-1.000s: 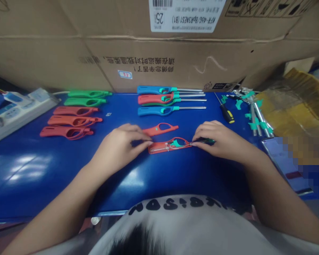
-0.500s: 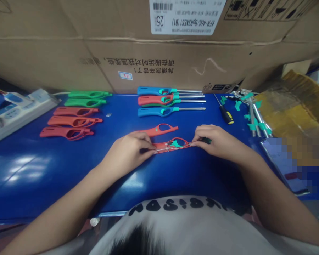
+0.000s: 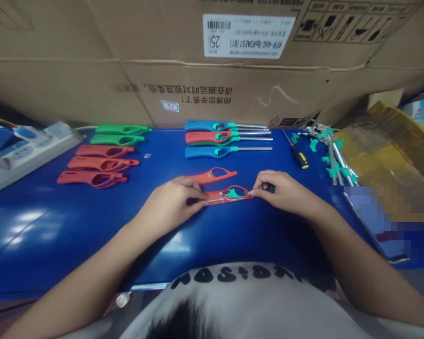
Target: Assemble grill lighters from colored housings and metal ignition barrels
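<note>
An orange-red lighter half-shell point(image 3: 215, 194) lies in front of me with its inside facing up. It holds a green trigger point(image 3: 233, 193), a pale rod-like part and a thin pale wire point(image 3: 240, 196). My left hand point(image 3: 176, 200) pinches the shell's handle end between thumb and fingers. At the nozzle end my right hand point(image 3: 281, 190) is closed in a pinch, where the wire runs to its fingertips; the wire's tip is hidden. Just beyond lies another orange-red half-shell point(image 3: 214, 175), partly covered by my left hand.
Red half-shells point(image 3: 92, 178) and green half-shells point(image 3: 118, 139) lie at left near a power strip point(image 3: 31, 150). Assembled lighters point(image 3: 207, 152) line the back before a cardboard box point(image 3: 127, 103). A screwdriver point(image 3: 298, 155), metal tubes point(image 3: 341, 160) and yellow-taped cardboard point(image 3: 371, 155) are at right.
The view has tilted up slightly, so the table things sit a little lower. My right fingertips have shifted slightly toward the shell; my left hand keeps its hold.
</note>
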Tool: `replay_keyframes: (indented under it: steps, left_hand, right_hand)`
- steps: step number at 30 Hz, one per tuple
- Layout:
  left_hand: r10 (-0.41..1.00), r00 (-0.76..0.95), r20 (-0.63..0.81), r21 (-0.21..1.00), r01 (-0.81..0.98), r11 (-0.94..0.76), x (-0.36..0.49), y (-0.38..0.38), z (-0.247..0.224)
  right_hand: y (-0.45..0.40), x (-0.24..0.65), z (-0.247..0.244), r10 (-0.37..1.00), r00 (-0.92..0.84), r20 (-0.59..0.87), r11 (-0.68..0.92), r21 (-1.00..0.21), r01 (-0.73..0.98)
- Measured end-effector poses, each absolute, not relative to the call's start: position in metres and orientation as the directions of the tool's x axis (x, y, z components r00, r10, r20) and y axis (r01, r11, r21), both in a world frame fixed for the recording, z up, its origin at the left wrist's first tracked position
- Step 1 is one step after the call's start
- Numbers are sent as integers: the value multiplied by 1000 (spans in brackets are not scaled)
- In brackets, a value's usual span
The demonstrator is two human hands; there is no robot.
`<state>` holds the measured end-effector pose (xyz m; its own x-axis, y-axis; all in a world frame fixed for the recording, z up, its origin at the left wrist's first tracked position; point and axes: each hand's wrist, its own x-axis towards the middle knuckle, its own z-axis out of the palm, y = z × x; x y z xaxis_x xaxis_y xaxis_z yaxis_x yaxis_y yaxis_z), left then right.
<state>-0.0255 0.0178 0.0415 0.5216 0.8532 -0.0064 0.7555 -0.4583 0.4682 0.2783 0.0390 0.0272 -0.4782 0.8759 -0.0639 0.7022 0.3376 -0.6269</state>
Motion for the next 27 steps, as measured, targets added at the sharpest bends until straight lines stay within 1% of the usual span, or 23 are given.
replay_keyframes:
  steps: [3,7,9,11,13,14,18,23,27]
  left_hand:
    - [845,535,-11,488,741,-462,-25,18,44]
    - [865,502,10,536,727,-429,-26,18,51]
    - [886,460,56,488,762,-427,-29,20,53]
    - [892,441,101,384,810,-444,-32,23,52]
    - [883,456,113,298,832,-468,-37,28,48]
    - [877,469,106,285,830,-479,-39,31,45]
    - [857,509,79,356,789,-501,-46,40,30]
    - [845,524,108,348,776,-526,-49,42,19]
    - [852,510,122,402,759,-512,-48,41,21]
  right_hand:
    - [39,280,29,858,-509,-64,369,-612,699]
    - [37,280,32,838,-544,-35,444,-537,718]
    - [36,278,30,844,-535,20,476,-487,732]
    - [35,277,28,849,-522,84,504,-430,749]
    - [35,275,26,845,-521,125,525,-386,759]
    - [34,275,25,842,-523,135,532,-374,760]
    - [33,272,25,830,-536,153,553,-347,758]
    - [32,270,25,819,-544,181,572,-327,752]
    - [33,270,24,819,-540,194,573,-317,756]
